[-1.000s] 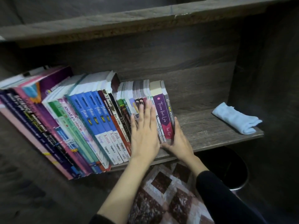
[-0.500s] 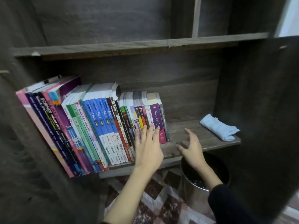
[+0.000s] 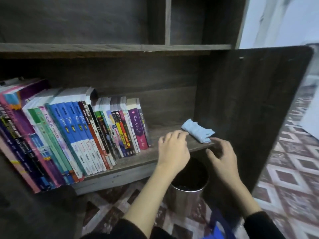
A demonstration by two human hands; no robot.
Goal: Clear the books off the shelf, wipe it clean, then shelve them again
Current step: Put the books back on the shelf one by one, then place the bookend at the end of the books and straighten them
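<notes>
- Head view — a row of colourful paperback books point(image 3: 86, 135) stands on the dark wood-grain shelf board point(image 3: 134, 163), filling its left and middle and leaning to the left.
- Four blue-spined volumes point(image 3: 76, 131) sit side by side mid-row; a purple-spined book point(image 3: 138, 128) is second from the right end.
- Folded light blue cloth point(image 3: 196, 130) lies on the right end of the same board, near the dark side panel point(image 3: 241, 109), well apart from the books.
- Left hand point(image 3: 172, 149) is over the bare stretch of board between books and cloth, fingers loosely curled, holding nothing.
- Right hand point(image 3: 222, 156) is at the board's front edge just beside the cloth, fingers loosely bent, nothing gripped — whether a fingertip touches the cloth I cannot tell, as it is blurred.
- Round shiny metal bin point(image 3: 186, 195) stands on the floor below the board, under both hands.
- Red-and-white diamond-patterned floor point(image 3: 284, 178) shows at right and bottom.
</notes>
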